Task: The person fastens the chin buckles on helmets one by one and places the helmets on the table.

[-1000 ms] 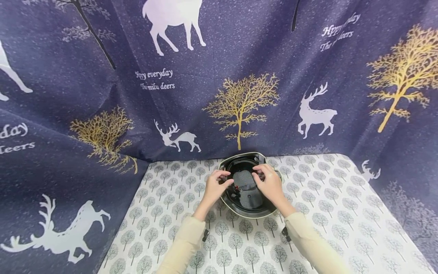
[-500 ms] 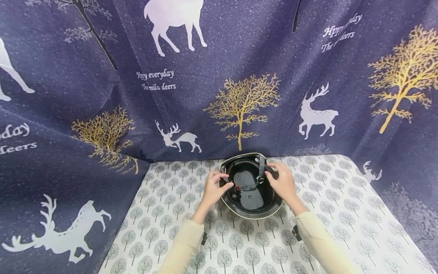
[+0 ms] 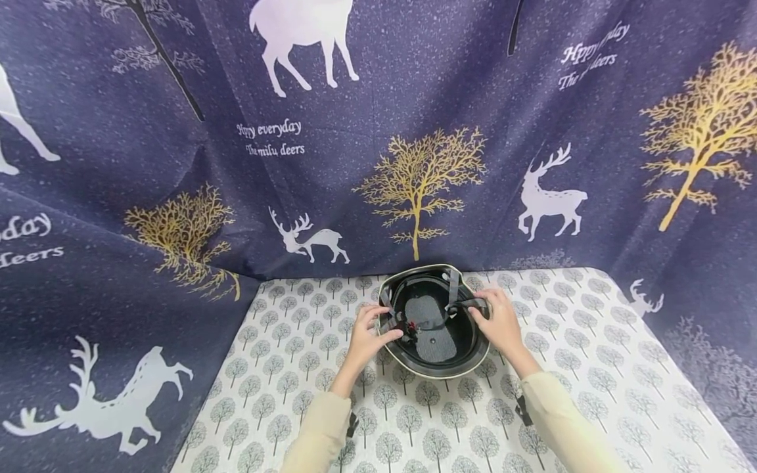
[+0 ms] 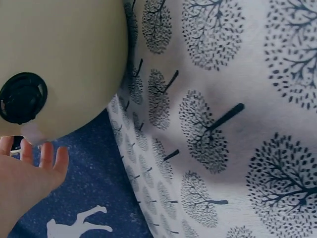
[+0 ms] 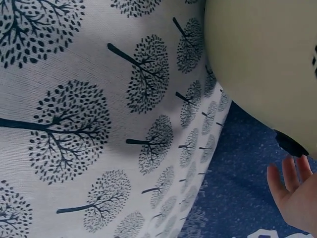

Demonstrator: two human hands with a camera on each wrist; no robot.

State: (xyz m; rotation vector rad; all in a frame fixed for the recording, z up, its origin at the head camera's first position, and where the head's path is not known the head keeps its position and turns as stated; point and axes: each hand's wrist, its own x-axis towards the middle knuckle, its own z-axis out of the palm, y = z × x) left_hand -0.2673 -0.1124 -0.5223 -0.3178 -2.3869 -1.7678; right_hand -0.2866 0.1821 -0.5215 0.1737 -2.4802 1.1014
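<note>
A helmet (image 3: 421, 368) with a cream shell lies upside down on the table, its black lining and grey mesh padding (image 3: 434, 345) facing up. Over its right rim, my right hand (image 3: 499, 322) pinches a black chin strap (image 3: 470, 303), which runs to a black slider (image 3: 452, 311). At the left rim, my left hand (image 3: 365, 338) holds the left strap (image 3: 387, 320) between thumb and fingers, partly hidden. A red-and-black buckle (image 3: 412, 326) lies inside. Both wrist views show the smooth outer shell (image 4: 64, 49), with a round black vent (image 4: 23, 97) on the left.
A white cloth with grey trees covers the table (image 3: 437, 420). Just behind the helmet, a dark blue curtain (image 3: 367, 223) printed with deer and trees hangs down and continues along the left and right sides.
My right hand has moved outward from inside the helmet to beyond its right rim, drawing the strap with it. My left hand has shifted slightly left and down.
</note>
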